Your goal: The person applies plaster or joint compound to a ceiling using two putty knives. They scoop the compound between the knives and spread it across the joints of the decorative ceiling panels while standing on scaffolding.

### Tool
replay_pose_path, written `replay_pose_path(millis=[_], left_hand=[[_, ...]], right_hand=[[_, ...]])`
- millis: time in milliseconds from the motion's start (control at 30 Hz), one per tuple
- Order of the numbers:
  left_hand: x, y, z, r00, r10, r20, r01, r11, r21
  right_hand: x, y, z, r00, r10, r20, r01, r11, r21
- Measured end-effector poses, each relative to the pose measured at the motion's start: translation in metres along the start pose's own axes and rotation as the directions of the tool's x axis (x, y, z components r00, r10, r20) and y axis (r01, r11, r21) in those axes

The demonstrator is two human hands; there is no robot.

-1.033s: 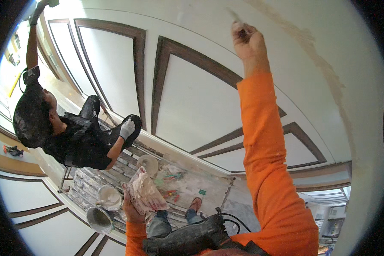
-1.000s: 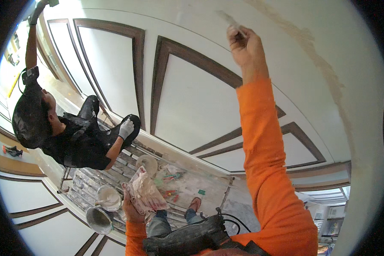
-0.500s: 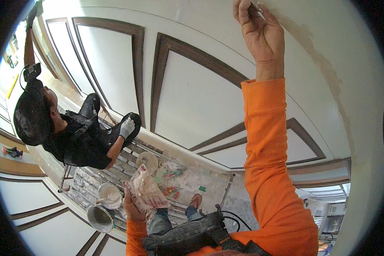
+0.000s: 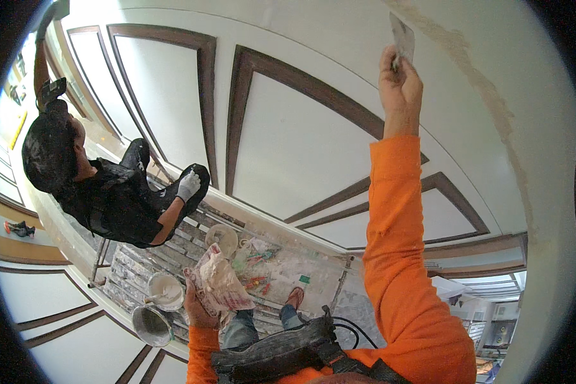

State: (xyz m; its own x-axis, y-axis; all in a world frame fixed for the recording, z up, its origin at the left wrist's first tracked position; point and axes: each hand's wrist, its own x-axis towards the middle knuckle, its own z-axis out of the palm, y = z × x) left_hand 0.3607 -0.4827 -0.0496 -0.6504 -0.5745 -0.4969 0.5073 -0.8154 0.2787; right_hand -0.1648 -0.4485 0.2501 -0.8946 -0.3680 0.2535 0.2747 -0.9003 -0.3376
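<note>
The right hand [image 4: 400, 83] is raised high on an orange sleeve [image 4: 400, 256], its grip clamped around the handle of a putty knife [image 4: 403, 35]. The blade stands straight above the grip, its long axis running up and a little to the right, with its flat face against the white ceiling surface [image 4: 339, 32]. Just to the right of the grip, and running on down past it, lies a rough tan strip of unfinished plaster [image 4: 493, 102]. That strip is the relation that counts: it sits beside the blade's right edge, near but, as far as I can tell, not yet under it, so the blade would have to travel rightward from the grip to meet it.

The left hand [image 4: 201, 307] is far below the right grip, near the waist. Its grip is closed around a smeared plaster board [image 4: 217, 281], held tilted with filler on its upper face. Of the 2 hands, the right is by far the nearer to the tan strip.

Left of the lower grip, 2 buckets [image 4: 163, 307] stand on the scaffold planks [image 4: 141, 262]. A second person in dark clothes [image 4: 109, 192] works beyond them, 1 gloved hand [image 4: 187, 185] hanging down, well apart from both grips.
</note>
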Motion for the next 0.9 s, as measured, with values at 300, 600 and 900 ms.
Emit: replay_pose_path(millis=[300,600,900], left_hand=[[0.011,-0.012,-0.015,0.999,-0.025,0.025,0.027,0.997,-0.068],[0.0,0.01,-0.016,0.992,0.021,0.123,-0.013,0.998,-0.061],[0.001,0.012,-0.016,0.996,0.088,0.034,-0.083,0.989,-0.12]], right_hand=[[-0.124,0.054,0.073,0.914,0.047,0.403,0.405,-0.1,-0.909],[-0.093,0.006,0.19,0.138,0.519,0.843,0.657,-0.685,0.314],[-0.062,0.05,0.094,0.318,0.043,0.947,0.493,-0.861,-0.126]])
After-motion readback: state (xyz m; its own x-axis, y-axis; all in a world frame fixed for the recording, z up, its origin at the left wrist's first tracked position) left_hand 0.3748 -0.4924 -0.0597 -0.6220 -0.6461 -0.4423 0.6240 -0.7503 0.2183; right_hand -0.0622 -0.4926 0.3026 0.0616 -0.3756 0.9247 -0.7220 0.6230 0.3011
